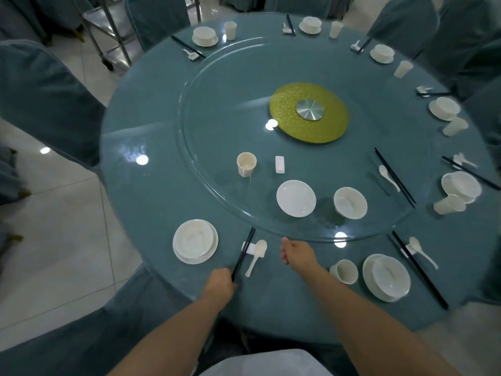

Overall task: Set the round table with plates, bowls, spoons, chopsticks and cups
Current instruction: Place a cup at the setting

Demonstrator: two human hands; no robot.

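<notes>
Black chopsticks (243, 253) lie across a white rest (250, 247) at the table's near edge, a spoon (257, 256) just right. The left hand (221, 282) grips their near ends; the right hand (294, 252) hovers relaxed, holding nothing.

- bare teal tablecloth (295, 289) between white ceramic spoon (256, 256) and cream cup (344, 271), passable
- white plate (296, 198), white bowl (350, 203) block glass turntable (217, 104) near edge
- turntable left part bare
</notes>
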